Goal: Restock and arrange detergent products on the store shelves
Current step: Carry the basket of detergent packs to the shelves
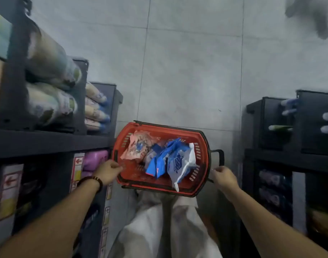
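A red shopping basket [200, 138] with black handles hangs low in the aisle in front of my legs. Inside lie a pink detergent pouch [136, 148], blue pouches [162, 161] and a white-and-blue pouch [183, 164]. My left hand [108, 171], a dark bracelet on its wrist, grips the basket's left rim. At the basket's right end my right hand [223, 176] grips the black handle [220, 157].
Dark shelving [47, 140] on the left holds pale detergent bags [51, 101], purple packs [95, 159] and boxes below. Another dark shelf unit [271, 157] stands on the right with bottles. Grey tiled floor [187, 71] stretches ahead between them.
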### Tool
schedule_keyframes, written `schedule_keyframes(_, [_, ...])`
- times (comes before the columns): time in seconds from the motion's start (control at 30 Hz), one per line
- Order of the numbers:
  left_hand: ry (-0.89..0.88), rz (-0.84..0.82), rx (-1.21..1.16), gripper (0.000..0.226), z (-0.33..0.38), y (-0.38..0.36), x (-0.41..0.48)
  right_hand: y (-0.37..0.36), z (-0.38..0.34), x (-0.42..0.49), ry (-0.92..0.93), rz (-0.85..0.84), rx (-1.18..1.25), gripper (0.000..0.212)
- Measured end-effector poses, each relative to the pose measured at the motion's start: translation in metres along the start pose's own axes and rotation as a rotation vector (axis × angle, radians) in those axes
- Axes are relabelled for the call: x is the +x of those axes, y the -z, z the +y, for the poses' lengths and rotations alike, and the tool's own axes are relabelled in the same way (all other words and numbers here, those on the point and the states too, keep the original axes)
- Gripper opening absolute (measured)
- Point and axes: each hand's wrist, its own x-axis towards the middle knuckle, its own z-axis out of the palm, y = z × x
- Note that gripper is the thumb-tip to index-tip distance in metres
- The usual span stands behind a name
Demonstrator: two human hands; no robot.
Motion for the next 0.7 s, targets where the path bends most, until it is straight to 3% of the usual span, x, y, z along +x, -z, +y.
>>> schedule_keyframes(0.07, [0.027,0.027,-0.065,0.026,-0.013,-0.024,0.046,-0.023,0.013,0.038,-0.038,0.023,0.001,0.041])
schedule_keyframes(0.2, [0.047,0.2,-0.083,0.076,-0.036,-0.055,0.125,-0.061,0.023,0.103,-0.072,0.03,0.085,0.045])
schedule_keyframes(0.37, [0.113,0.394,-0.316,0.054,0.004,-0.05,0.137,-0.085,0.027,0.142,-0.084,0.168,0.322,0.044])
schedule_keyframes(0.6, [0.191,0.472,-0.429,0.063,0.019,-0.04,0.149,-0.09,0.022,0.146,-0.219,0.168,0.564,0.046])
schedule_keyframes(0.7, [0.197,0.402,-0.467,0.072,0.017,-0.033,0.152,-0.079,0.019,0.147,-0.238,0.115,0.569,0.049])
